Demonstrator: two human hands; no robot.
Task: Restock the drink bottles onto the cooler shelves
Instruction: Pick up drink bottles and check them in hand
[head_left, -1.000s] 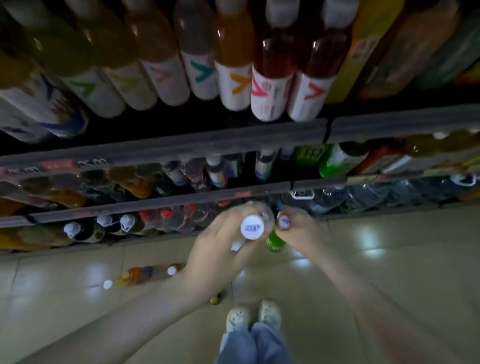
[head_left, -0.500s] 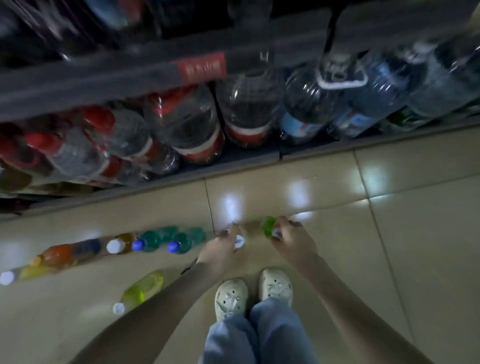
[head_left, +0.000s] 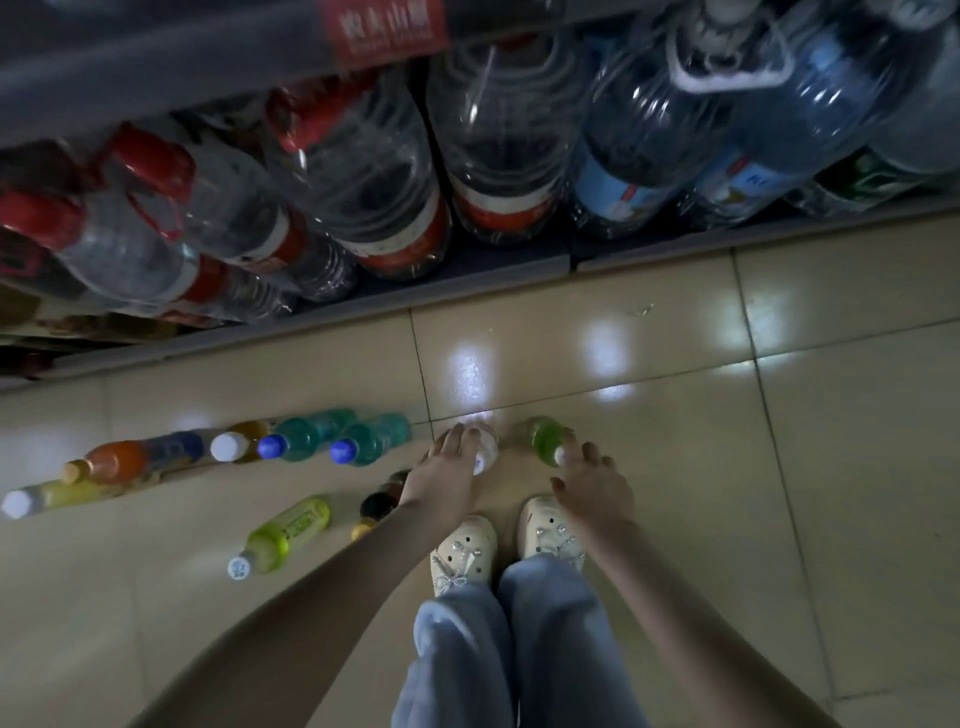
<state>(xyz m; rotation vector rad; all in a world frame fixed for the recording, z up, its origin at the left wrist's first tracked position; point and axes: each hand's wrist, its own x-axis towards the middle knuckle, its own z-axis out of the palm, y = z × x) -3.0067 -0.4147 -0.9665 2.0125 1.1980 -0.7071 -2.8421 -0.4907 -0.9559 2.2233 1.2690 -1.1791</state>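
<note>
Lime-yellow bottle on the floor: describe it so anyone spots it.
Start at the tiled floor before the shelf of big water jugs. Left of the white shoes, nearer the camera than the row of bottles, sits the lime-yellow bottle. Unlike the dark bottle beside it, it is bright lime with a white cap.

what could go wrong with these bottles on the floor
The clear bottle and green bottle stand just ahead of the shoes; a step could kick them over. The left hand and right hand touch them with loose fingers, so a nudge may tip them. The dark bottle by the left forearm could get knocked.
</note>
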